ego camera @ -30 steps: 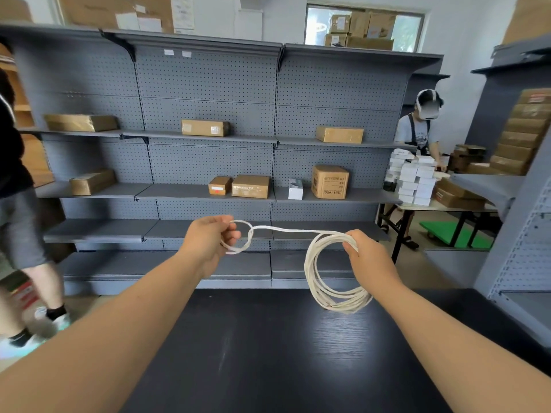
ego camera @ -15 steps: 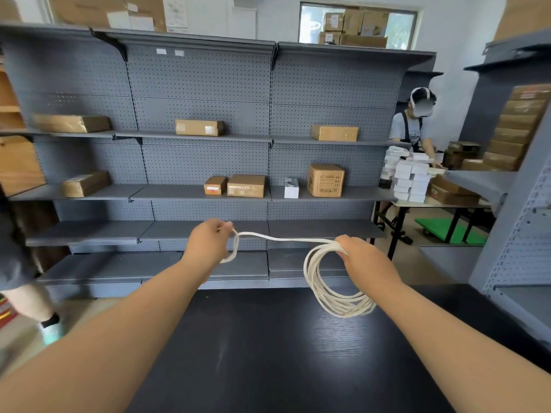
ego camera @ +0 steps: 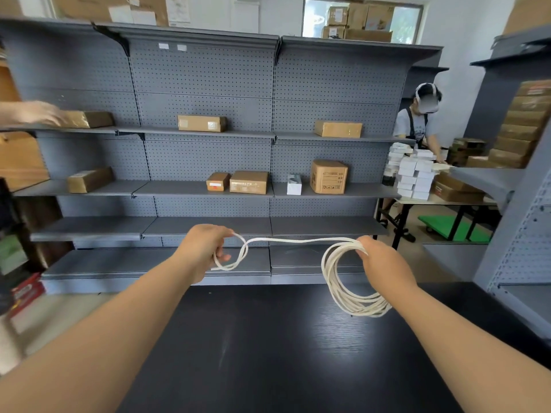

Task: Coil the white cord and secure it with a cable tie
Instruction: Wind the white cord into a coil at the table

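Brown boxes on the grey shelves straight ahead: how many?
7. Top row: left, middle, right. Lower row: far left, two side by side, tall one.

a long grey pegboard shelving unit (ego camera: 208,162) fills the far side, its shelves holding scattered brown cardboard boxes (ego camera: 329,176) and one small white box (ego camera: 294,184). in front lies a black wood-grain table (ego camera: 268,353). to the right, a folding table (ego camera: 447,201) carries stacked white boxes (ego camera: 413,171), with a green cart (ego camera: 456,231) on the pale floor beneath. a high window (ego camera: 362,19) in the white wall lets in daylight.
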`<control>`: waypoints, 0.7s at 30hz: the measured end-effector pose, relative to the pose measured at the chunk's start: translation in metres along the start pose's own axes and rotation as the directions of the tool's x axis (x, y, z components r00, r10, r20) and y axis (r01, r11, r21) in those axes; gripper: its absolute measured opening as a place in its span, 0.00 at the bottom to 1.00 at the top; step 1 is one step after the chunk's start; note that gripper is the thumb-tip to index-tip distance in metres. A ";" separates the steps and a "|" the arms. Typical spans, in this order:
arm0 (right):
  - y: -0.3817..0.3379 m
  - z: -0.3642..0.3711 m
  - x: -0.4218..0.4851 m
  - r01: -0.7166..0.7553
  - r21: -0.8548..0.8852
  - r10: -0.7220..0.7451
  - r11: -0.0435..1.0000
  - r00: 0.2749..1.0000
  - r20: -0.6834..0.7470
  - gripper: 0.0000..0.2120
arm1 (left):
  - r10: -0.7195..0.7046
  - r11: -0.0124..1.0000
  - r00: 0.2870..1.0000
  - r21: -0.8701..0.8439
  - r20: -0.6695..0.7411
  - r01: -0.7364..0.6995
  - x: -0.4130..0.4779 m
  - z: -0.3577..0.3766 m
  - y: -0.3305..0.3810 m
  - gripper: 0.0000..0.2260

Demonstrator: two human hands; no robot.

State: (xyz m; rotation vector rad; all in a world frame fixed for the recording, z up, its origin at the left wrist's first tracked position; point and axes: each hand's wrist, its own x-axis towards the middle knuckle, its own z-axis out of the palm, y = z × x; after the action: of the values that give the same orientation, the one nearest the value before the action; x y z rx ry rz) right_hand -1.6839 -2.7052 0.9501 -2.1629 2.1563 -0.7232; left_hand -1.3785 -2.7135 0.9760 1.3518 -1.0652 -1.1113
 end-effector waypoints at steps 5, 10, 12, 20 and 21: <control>0.000 0.000 0.002 0.023 -0.024 -0.023 0.999 1.000 -0.021 0.10 | 0.098 0.969 0.995 0.229 0.005 -0.096 -0.002 0.002 -0.004 0.11; 0.004 0.000 0.002 -0.014 -0.016 0.014 1.000 0.999 -0.034 0.10 | 0.100 0.993 0.986 0.073 -0.135 -0.090 0.010 0.001 -0.011 0.11; 0.007 0.000 0.002 -0.042 -0.001 0.041 0.999 0.999 -0.035 0.09 | 0.054 0.993 0.985 -0.096 -0.164 -0.070 0.013 0.000 -0.011 0.08; 0.002 -0.001 0.001 -0.026 0.012 0.027 1.000 0.999 -0.039 0.09 | -0.158 0.979 0.984 -0.121 0.077 0.167 0.003 0.005 -0.017 0.20; -0.002 0.000 0.001 -0.006 0.005 0.006 1.000 0.999 -0.031 0.10 | -0.169 0.983 0.981 -0.059 0.095 0.175 -0.001 0.010 -0.019 0.19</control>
State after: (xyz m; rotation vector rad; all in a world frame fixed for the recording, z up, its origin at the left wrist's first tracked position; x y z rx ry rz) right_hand -1.6825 -2.7058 0.9512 -2.1557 2.1725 -0.7662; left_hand -1.3881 -2.7134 0.9564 1.3716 -0.9800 -1.3343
